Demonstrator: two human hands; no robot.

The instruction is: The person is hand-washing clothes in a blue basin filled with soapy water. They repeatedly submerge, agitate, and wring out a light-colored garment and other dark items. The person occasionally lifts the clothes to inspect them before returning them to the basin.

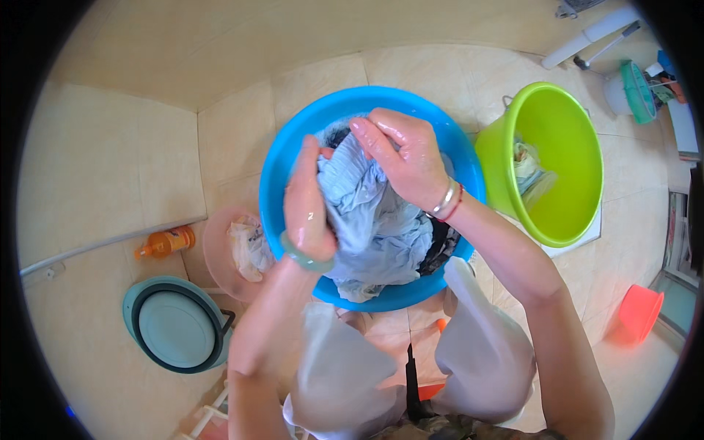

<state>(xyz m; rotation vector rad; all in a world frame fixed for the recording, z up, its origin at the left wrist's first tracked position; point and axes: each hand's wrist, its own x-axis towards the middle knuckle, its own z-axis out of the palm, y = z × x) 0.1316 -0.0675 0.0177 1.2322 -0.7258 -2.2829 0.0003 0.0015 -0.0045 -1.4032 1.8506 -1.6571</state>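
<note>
Over the blue basin, a light blue garment is lifted partway, its top bunched between the hands and its lower folds resting on the other laundry. The right hand has its fingers curled around the upper edge; the left hand grips the left side, though most of its fingers are hidden behind the cloth. Holding from both sides probably steadies the slippery fabric, and keeping it above the basin lets any drips fall back inside; both hands glisten with wet. Dark cloth shows at the basin's right, under the pale folds.

The basin sits on the tiled floor just ahead of the person's knees in white trousers, likely so that both arms reach it without stretching. To its right, and near enough for an easy reach, a lime green bucket holds a small pale bundle. At the left, a pink basin with whitish contents is tucked beside the blue rim. Farther out are an orange bottle, a grey-green basin and, well apart at the right, a red tub, all leaving the working spot unobstructed.
</note>
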